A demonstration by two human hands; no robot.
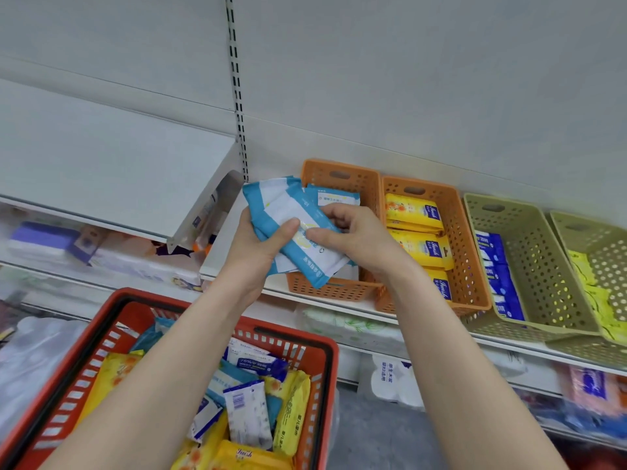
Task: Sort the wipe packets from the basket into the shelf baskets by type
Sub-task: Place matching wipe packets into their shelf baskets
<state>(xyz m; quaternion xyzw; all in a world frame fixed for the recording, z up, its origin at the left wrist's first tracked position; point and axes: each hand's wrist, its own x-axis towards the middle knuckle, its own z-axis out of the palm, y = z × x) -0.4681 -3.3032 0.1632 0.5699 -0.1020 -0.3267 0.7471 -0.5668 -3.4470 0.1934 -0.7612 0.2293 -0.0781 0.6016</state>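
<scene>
Red basket (108,313) holds mixed packets (247,412) below both arms. Left hand (258,256) and right hand (363,239) both grip the blue-white wipe packets (281,201), held over the leftmost orange shelf basket (359,184).

Both hands, left hand (258,247) and right hand (356,239), gripping blue-white wipe packets (298,228) above orange shelf basket (339,178), red basket (305,344) below

I get a single view: a wide-angle camera worn on the person's head, looking forward and down. It faces the shelving's white back panel (424,79), far and high in frame. The red shopping basket (135,295) sits near, lower left. The leftmost orange shelf basket (339,184) stands farther off, just right of centre.
</scene>
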